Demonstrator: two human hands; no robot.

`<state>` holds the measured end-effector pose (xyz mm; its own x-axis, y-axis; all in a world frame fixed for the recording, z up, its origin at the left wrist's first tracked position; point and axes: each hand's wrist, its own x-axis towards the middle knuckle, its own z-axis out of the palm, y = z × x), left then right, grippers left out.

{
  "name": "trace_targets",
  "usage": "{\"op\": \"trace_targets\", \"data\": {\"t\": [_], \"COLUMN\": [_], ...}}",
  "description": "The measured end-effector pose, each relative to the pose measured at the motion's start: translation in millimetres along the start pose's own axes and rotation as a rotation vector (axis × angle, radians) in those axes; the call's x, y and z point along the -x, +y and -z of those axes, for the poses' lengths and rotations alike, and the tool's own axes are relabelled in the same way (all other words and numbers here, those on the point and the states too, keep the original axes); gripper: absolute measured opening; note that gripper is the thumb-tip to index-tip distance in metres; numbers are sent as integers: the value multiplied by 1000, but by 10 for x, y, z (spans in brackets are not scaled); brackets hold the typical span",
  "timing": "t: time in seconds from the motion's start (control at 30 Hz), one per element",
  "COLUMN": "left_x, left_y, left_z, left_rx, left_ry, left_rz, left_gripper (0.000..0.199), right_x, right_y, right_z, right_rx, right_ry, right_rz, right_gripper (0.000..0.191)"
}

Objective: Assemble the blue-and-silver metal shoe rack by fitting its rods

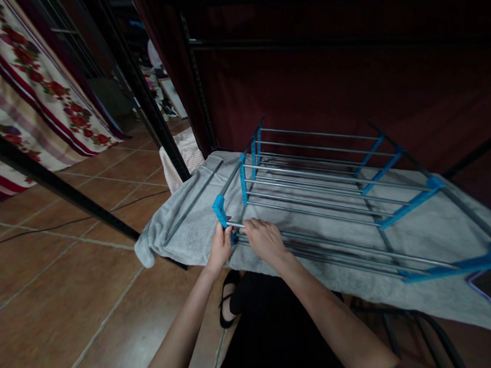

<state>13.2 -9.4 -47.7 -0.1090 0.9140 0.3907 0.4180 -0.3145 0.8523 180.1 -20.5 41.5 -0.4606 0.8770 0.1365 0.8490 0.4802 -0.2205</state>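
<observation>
A shoe rack of grey metal tubes [314, 200] and blue plastic brackets lies on its side on a grey cloth. At its near left corner, my left hand [219, 247] is closed around the lower part of a blue bracket [218, 205]. Just to the right, my right hand [266, 241] grips a metal tube [235, 224] whose left end meets that bracket. Whether the tube is fully seated cannot be made out. Farther right, a large blue bracket [434, 271] holds the tubes' other ends.
A loose grey tube [195, 202] lies on the grey cloth [445, 299] left of the rack. A dark object with a purple edge [487, 287] is at the right. Black frame posts [135, 96] and a flowered curtain [48, 91] stand left. A dark chair frame [435, 331] is below.
</observation>
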Motion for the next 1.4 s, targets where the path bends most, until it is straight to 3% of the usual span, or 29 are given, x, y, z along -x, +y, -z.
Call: {"op": "trace_targets", "data": {"t": [0.47,0.73,0.97,1.4], "left_x": [17,22,9,-27], "left_y": [-7,19,92,62], "left_z": [-16,68,-4,45], "left_rx": [73,166,142,182], "left_ry": [6,-84,37,20], "left_rz": [69,128,150,194], "left_gripper": [40,41,45,42], "right_x": [-17,0,-5,8], "right_y": [-11,7,21,38], "right_z": [61,23,-7,-88], "right_rx": [20,37,50,83], "right_ry": [-55,3,18,78], "right_rz": [-13,15,37,72], "right_gripper": [27,26,25,27]}}
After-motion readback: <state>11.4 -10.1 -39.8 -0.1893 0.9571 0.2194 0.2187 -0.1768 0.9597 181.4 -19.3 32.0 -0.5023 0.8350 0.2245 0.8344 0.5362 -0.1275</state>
